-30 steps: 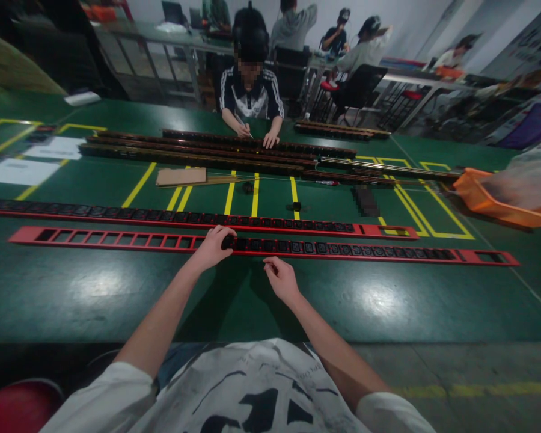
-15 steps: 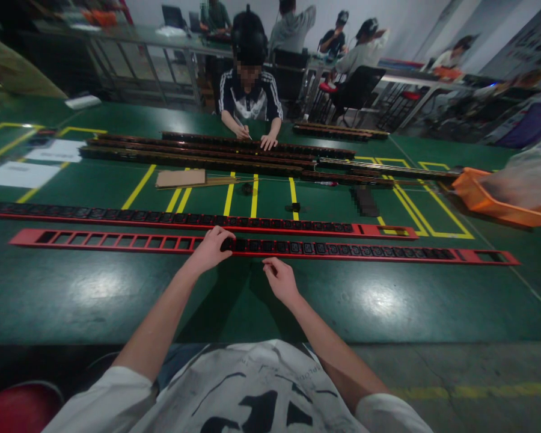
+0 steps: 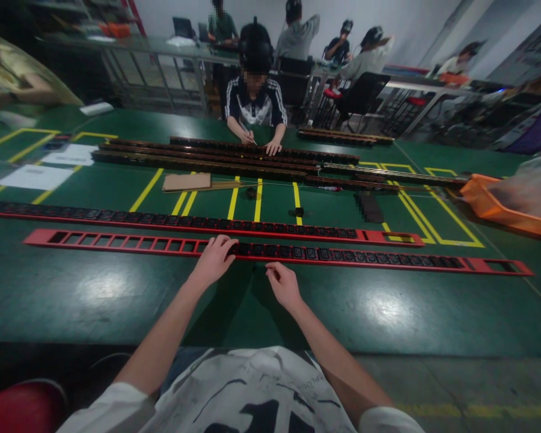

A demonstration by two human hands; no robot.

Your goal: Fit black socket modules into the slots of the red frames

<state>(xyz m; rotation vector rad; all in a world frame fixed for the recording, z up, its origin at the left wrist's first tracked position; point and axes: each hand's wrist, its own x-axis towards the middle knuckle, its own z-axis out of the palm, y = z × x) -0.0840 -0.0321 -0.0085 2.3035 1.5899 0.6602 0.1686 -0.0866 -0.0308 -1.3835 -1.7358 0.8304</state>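
Note:
A long red strip [image 3: 475, 263] lies across the green table in front of me, with open square slots on its left part and black sockets [image 3: 324, 254] filling its right part. Over the strip, where slots meet sockets, my left hand [image 3: 216, 257] has its fingers curled on a black piece [image 3: 234, 248], mostly covered by the fingers. My right hand [image 3: 282, 282] hovers just on the near side of the strip, fingers curled together; whether it holds anything small is hidden. Behind lies a second red strip [image 3: 399, 238] full of black sockets.
Farther back are dark long rails [image 3: 207, 161], cardboard [image 3: 187, 181], papers [image 3: 33, 176], a small black part [image 3: 299, 212] and an orange bin [image 3: 500, 201]. Across the table a person [image 3: 255, 96] works with a pen-like tool. Another person's arm [image 3: 31, 90] is at the left.
The view has shifted slightly, so the table and strips appear a little farther right and lower. My left hand remains at the same part of the strip, my right hand beside it.

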